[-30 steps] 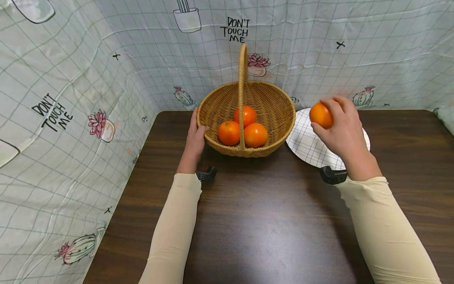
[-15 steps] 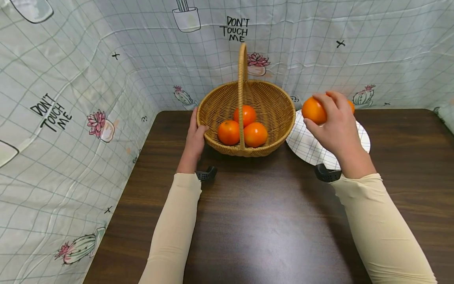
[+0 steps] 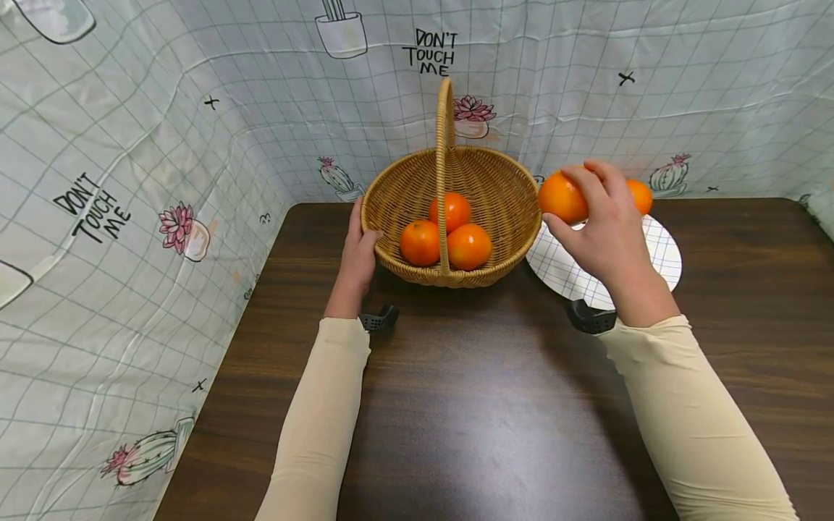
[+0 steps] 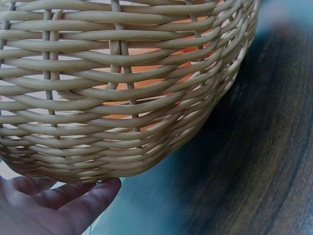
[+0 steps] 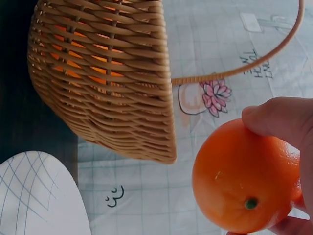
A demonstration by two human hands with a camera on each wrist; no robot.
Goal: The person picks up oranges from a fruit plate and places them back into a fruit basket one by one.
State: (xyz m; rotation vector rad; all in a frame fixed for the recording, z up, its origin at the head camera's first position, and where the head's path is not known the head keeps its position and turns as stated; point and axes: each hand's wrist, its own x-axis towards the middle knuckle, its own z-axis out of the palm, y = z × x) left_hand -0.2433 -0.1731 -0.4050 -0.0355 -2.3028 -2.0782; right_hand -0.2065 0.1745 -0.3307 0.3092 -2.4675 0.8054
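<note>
A wicker basket (image 3: 502, 181) with a tall arched handle stands at the back of the table, three oranges (image 3: 420, 243) lying inside. At its left side my left hand (image 3: 358, 253) grips the rim, thumb at the edge and fingers along the outer wall. In the left wrist view, those fingers (image 4: 93, 200) touch the woven side low down. My right hand (image 3: 606, 224) holds another orange (image 3: 562, 197) between thumb and fingers, raised just right of the basket rim. The right wrist view shows this orange's green stem spot, level with the basket's outside and apart from it.
A white plate (image 3: 658, 250) with a grid pattern lies right of the basket, partly under my right hand. One more orange (image 3: 641, 196) shows behind that hand, at the plate's far side. A printed cloth (image 3: 573, 87) hangs behind the brown table (image 3: 469, 405).
My right hand has carried its orange left and slightly up, from over the plate to beside the basket rim. The orange behind it has come into view. My left hand stays put.
</note>
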